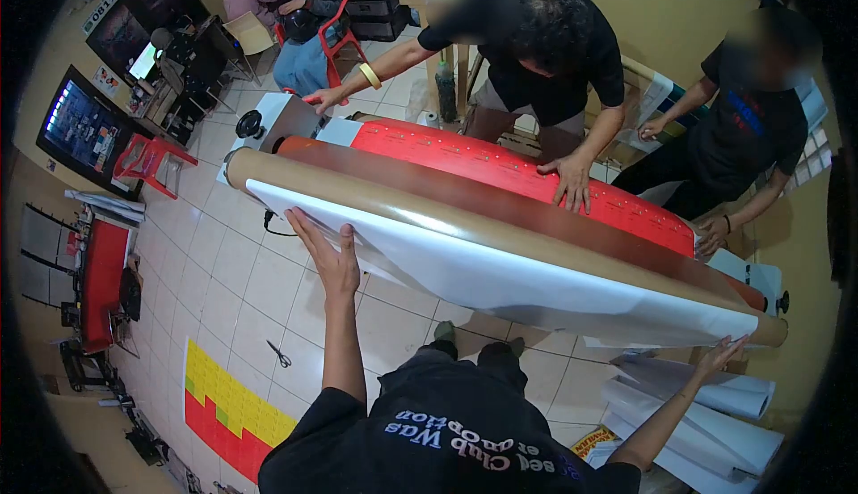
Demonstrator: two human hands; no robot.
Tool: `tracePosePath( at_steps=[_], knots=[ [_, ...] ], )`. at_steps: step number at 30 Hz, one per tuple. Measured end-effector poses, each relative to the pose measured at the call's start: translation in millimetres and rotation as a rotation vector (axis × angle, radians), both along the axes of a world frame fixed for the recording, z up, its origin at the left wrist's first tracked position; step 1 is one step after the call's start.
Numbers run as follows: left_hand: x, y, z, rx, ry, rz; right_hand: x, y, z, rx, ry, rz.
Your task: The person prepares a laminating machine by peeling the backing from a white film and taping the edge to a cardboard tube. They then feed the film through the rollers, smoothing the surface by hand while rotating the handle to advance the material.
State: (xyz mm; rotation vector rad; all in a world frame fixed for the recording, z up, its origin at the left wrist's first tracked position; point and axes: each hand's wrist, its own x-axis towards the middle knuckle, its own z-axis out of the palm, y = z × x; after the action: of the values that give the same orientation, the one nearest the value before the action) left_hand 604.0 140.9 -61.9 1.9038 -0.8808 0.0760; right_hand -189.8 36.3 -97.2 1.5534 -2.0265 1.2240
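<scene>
A long brown roll [393, 205] spans the front of a roller machine [290, 119], and a white sheet [429, 266] hangs from it. My left hand [329, 255] lies with its fingers stretched out against the sheet near the left end. At the sheet's lower right corner, my right hand [722, 355] touches the edge with extended fingers. Behind the roll, a red printed sheet [447, 156] lies across the machine. A co-worker's hand [572, 180] presses flat on that red sheet, while their other hand [323, 99] is at the machine's left end.
Another person [742, 119] stands at the machine's right end. Scissors [281, 354] and a yellow-and-red printed sheet [234, 405] lie on the tiled floor. White rolls [697, 431] are stacked at the lower right. A red chair [154, 163] stands at left.
</scene>
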Motion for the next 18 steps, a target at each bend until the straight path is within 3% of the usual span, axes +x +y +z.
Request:
tracePosePath(
  at_steps=[8,10,12,14,18],
  knots=[
    [2.2,-3.2,0.9,0.024,-0.04,0.015,1.8,-0.7,-3.9,-0.079,-0.148,0.114],
    [12.0,-3.1,-9.6,0.01,-0.054,0.001,-33.5,-5.4,-21.5,-0.088,0.019,0.144],
    [17.1,-9.6,-23.3,-0.106,-0.012,-0.033,-25.8,0.1,-21.4,-0.026,-0.005,0.11],
    [17.5,-11.7,-21.4,-0.041,-0.067,-0.015,-50.9,-3.8,-44.7,-0.026,-0.098,0.109],
    [16.8,-13.8,-21.5,-0.077,-0.076,-0.006,-20.6,2.4,-27.9,-0.052,-0.274,0.174]
  ],
)
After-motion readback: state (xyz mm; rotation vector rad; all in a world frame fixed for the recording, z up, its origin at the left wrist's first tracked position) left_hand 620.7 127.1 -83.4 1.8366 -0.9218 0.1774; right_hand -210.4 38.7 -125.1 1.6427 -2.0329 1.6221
